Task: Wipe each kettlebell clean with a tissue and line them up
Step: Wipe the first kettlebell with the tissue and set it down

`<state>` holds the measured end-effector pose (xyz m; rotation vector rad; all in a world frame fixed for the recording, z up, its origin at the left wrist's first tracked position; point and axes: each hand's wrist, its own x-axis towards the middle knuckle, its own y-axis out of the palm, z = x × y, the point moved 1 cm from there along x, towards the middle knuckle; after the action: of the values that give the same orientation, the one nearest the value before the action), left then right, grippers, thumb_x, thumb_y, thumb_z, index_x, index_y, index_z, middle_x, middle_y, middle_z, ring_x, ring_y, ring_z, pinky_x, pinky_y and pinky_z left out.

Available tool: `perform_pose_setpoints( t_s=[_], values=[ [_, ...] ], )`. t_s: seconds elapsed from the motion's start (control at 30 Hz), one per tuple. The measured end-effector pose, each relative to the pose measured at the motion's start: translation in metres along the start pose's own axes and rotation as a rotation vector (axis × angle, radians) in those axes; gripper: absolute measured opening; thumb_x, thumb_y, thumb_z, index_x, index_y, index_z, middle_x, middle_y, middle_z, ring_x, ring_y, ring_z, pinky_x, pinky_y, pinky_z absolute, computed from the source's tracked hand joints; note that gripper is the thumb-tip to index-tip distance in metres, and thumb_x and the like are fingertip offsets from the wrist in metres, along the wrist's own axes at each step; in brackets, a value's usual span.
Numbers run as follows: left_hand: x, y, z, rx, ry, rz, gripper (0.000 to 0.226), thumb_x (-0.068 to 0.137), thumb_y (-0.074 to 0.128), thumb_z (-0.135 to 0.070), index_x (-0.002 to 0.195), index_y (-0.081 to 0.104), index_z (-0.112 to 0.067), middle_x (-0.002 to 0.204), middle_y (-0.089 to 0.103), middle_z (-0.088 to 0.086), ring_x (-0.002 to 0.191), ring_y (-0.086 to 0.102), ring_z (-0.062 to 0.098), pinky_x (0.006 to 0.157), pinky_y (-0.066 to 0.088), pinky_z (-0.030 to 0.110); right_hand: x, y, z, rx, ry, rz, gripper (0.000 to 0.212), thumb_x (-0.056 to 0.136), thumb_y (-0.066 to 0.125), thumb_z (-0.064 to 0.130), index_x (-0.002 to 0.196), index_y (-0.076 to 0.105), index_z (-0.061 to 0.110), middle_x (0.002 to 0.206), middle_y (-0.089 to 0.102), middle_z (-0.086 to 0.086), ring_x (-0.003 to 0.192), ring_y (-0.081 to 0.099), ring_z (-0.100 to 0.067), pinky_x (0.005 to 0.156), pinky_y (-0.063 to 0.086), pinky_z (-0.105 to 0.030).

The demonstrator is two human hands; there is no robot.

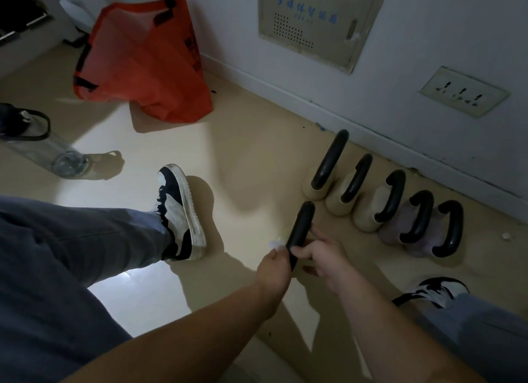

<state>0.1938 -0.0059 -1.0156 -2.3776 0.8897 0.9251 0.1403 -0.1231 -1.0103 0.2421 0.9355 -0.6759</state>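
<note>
Tissue (275,243) in left hand (273,265), kettlebell handle (300,228) in right hand (325,260); lettering (307,10) unreadable

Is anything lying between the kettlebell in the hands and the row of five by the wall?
Nothing visible does. Only bare floor separates the held kettlebell from the row; the shoe stands off to the left, apart.

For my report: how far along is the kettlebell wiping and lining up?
Looks done: five kettlebells with black handles stand in a row by the wall. In hand: the right hand grips a sixth kettlebell while the left hand holds a white tissue beside its handle. Left: finish wiping, add it.
</note>
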Motion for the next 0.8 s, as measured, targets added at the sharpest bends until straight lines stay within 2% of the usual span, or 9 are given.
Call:
perform_pose_setpoints(
  t_s=[0.1, 0.17, 0.23, 0.33, 0.43, 0.5, 0.63, 0.73, 0.8],
  values=[
    [0.007, -0.004, -0.031, -0.112, 0.081, 0.012, 0.045, 0.106, 0.028, -0.043, 0.11, 0.067, -0.021, 0.1, 0.07, 0.008, 0.091, 0.067, 0.021, 0.071, 0.051, 0.03, 0.001, -0.001, 0.001, -0.017, -0.005, -0.002, 0.078, 0.077, 0.076, -0.004, 0.138, 0.062, 0.042, 0.103, 0.079, 0.008, 0.11, 0.066, -0.023, 0.101, 0.052, -0.052],
    [0.004, -0.011, -0.019, -0.012, 0.111, 0.063, 0.047, 0.106, 0.026, -0.048, 0.109, 0.066, -0.023, 0.098, 0.07, 0.004, 0.09, 0.066, 0.017, 0.073, 0.051, 0.029, -0.001, -0.002, 0.001, -0.024, 0.005, 0.006, 0.081, 0.078, 0.078, -0.001, 0.143, 0.056, 0.043, 0.113, 0.077, 0.006, 0.116, 0.063, -0.024, 0.103, 0.05, -0.053],
    [-0.003, -0.009, 0.011, 0.168, 0.085, 0.044, 0.055, 0.104, 0.021, -0.054, 0.118, 0.064, -0.023, 0.104, 0.07, 0.005, 0.093, 0.065, 0.017, 0.085, 0.054, 0.033, -0.003, 0.0, 0.002, -0.02, 0.014, 0.018, 0.088, 0.075, 0.08, -0.001, 0.148, 0.052, 0.041, 0.127, 0.07, 0.004, 0.126, 0.058, -0.028, 0.107, 0.046, -0.056],
    [0.003, 0.005, 0.012, 0.264, 0.034, -0.073, 0.059, 0.105, 0.018, -0.05, 0.111, 0.066, -0.016, 0.102, 0.07, 0.009, 0.092, 0.066, 0.024, 0.088, 0.054, 0.039, 0.003, 0.002, 0.005, -0.014, -0.001, 0.0, 0.08, 0.072, 0.078, 0.002, 0.14, 0.06, 0.04, 0.125, 0.071, 0.005, 0.12, 0.061, -0.026, 0.103, 0.05, -0.054],
    [0.01, 0.008, -0.011, 0.17, 0.017, -0.145, 0.056, 0.105, 0.02, -0.046, 0.102, 0.066, -0.014, 0.093, 0.07, 0.009, 0.086, 0.067, 0.025, 0.085, 0.057, 0.042, 0.011, 0.001, 0.011, 0.053, -0.015, -0.055, 0.034, 0.092, 0.071, 0.029, 0.126, 0.071, 0.025, 0.112, 0.076, 0.002, 0.107, 0.069, -0.022, 0.096, 0.055, -0.049],
    [0.008, 0.011, -0.021, 0.16, 0.054, -0.15, 0.052, 0.105, 0.02, -0.046, 0.102, 0.064, -0.016, 0.092, 0.069, 0.008, 0.086, 0.067, 0.025, 0.085, 0.056, 0.045, 0.014, -0.003, 0.017, 0.042, -0.011, -0.085, 0.036, 0.097, 0.066, 0.036, 0.131, 0.069, 0.025, 0.114, 0.075, 0.002, 0.108, 0.068, -0.023, 0.098, 0.055, -0.05],
    [0.014, 0.027, -0.044, 0.012, 0.004, -0.088, 0.044, 0.106, 0.024, -0.044, 0.105, 0.061, -0.02, 0.094, 0.069, 0.003, 0.088, 0.067, 0.021, 0.086, 0.056, 0.042, 0.02, -0.012, 0.025, 0.015, -0.065, -0.069, 0.051, 0.097, 0.071, 0.027, 0.145, 0.057, 0.035, 0.129, 0.07, 0.003, 0.114, 0.066, -0.02, 0.097, 0.053, -0.042],
    [0.052, 0.028, -0.073, -0.275, -0.211, -0.03, 0.037, 0.103, 0.036, -0.027, 0.11, 0.064, -0.004, 0.088, 0.067, 0.014, 0.071, 0.063, 0.026, 0.064, 0.052, 0.032, 0.028, -0.017, 0.031, -0.074, -0.116, -0.083, 0.045, 0.093, 0.075, 0.024, 0.136, 0.066, 0.034, 0.123, 0.073, 0.006, 0.109, 0.067, -0.015, 0.093, 0.05, -0.03],
    [0.075, 0.022, -0.098, -0.359, -0.266, -0.007, 0.026, 0.097, 0.038, -0.012, 0.097, 0.059, 0.003, 0.082, 0.057, 0.019, 0.065, 0.056, 0.027, 0.059, 0.046, 0.031, 0.034, -0.019, 0.034, -0.139, -0.14, -0.084, 0.038, 0.092, 0.075, 0.023, 0.129, 0.071, 0.031, 0.112, 0.075, 0.009, 0.107, 0.068, -0.012, 0.095, 0.047, -0.027]
  ],
)
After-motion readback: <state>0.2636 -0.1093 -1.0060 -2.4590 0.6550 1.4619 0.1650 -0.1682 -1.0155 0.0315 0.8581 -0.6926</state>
